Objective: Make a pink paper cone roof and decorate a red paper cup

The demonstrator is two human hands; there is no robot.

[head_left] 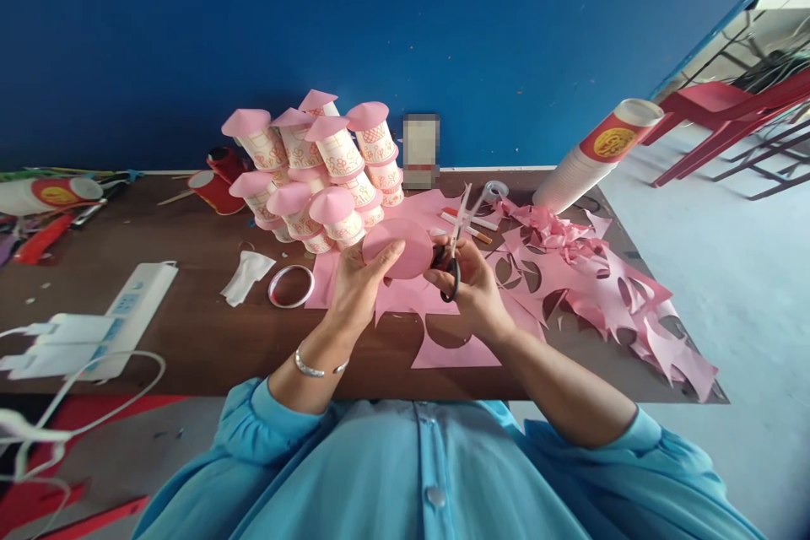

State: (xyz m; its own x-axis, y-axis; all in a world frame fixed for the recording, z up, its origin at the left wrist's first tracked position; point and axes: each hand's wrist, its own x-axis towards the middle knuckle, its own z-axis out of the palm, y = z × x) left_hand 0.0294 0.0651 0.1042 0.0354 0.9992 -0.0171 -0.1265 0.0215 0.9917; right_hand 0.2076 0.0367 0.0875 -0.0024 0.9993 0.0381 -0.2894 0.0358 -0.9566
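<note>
A round pink paper disc (405,245) is pinched in my left hand (359,277), thumb on top. My right hand (472,285) grips black-handled scissors (456,261), their blades pointing up and away from me, apart at the tips. The fingers of that hand come close to the disc's right edge; whether they touch it I cannot tell. Beneath both hands lie cut sheets of pink paper (459,353) with rounded gaps. Just beyond my left hand stand several decorated paper-cup towers (342,156) topped with pink paper cones.
Pink scraps (607,278) cover the table's right side, beside a leaning stack of paper cups (598,153). A tape roll (291,286), a crumpled white tissue (247,277) and a white power strip (136,312) with cables lie left. Markers (472,221) lie behind the scissors.
</note>
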